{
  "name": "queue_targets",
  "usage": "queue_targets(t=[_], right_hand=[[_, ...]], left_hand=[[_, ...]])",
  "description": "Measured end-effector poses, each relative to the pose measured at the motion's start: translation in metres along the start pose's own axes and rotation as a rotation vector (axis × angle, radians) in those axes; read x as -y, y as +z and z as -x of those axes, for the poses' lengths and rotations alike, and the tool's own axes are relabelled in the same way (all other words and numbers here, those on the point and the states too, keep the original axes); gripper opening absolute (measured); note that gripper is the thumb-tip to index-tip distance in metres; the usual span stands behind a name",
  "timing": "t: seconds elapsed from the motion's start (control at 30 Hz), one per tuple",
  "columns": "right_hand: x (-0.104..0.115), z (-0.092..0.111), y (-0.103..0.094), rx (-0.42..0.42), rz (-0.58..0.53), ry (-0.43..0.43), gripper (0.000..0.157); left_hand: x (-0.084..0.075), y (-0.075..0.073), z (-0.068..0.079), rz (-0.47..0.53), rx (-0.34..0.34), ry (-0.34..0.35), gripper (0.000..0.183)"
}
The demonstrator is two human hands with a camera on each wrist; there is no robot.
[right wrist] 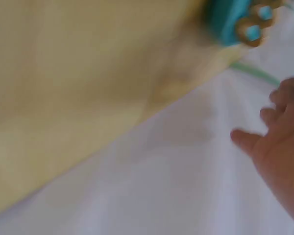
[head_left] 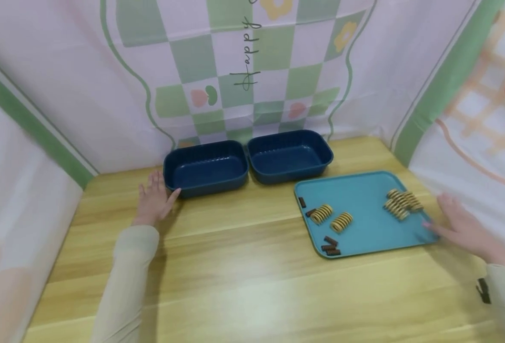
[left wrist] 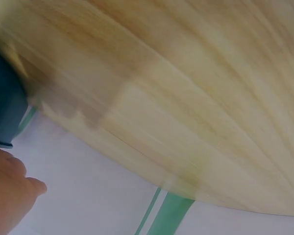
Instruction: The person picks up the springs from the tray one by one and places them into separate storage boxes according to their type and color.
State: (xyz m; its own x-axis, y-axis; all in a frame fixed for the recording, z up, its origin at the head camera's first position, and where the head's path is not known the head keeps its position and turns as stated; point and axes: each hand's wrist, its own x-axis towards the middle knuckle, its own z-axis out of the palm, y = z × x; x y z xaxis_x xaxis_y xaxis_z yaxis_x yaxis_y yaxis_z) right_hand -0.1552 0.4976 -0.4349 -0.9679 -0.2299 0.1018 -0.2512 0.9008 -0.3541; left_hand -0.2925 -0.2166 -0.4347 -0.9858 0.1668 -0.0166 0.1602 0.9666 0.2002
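Observation:
My left hand [head_left: 155, 200] lies at the left end of a dark blue bin [head_left: 205, 188], fingers extended and the thumb right at its front corner. In the left wrist view, the same bin [left wrist: 5, 98] shows at the left edge above the hand. My right hand [head_left: 464, 228], fingers spread and holding nothing, is by the right edge of a light blue tray [head_left: 368, 238]. Closest to it on the tray is a pile of yellow coil springs [head_left: 400, 206]. Two more yellow springs [head_left: 341, 222] and several small dark brown springs [head_left: 330, 247] lie toward the tray's left side.
A second dark blue bin [head_left: 291, 176] stands beside the first, behind the tray's left corner. Patterned cloth [head_left: 274, 71] hangs behind and along the sides of the wooden table [head_left: 235, 276]. A small black object [head_left: 484, 290] shows at the right sleeve.

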Motion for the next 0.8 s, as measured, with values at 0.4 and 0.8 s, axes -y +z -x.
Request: queue_targets(t=[0.4,0.8], right_hand=[[-0.013,-0.010,0.012,-0.019,0.092,-0.151,0.084],[-0.020,-0.006,0.013,0.203,-0.151,-0.015,0.120]], left_hand=[[-0.002,0.000,-0.002,0.030,0.006,-0.034,0.082],[-0.006,0.000,-0.011,0.031,0.017,-0.026,0.084]])
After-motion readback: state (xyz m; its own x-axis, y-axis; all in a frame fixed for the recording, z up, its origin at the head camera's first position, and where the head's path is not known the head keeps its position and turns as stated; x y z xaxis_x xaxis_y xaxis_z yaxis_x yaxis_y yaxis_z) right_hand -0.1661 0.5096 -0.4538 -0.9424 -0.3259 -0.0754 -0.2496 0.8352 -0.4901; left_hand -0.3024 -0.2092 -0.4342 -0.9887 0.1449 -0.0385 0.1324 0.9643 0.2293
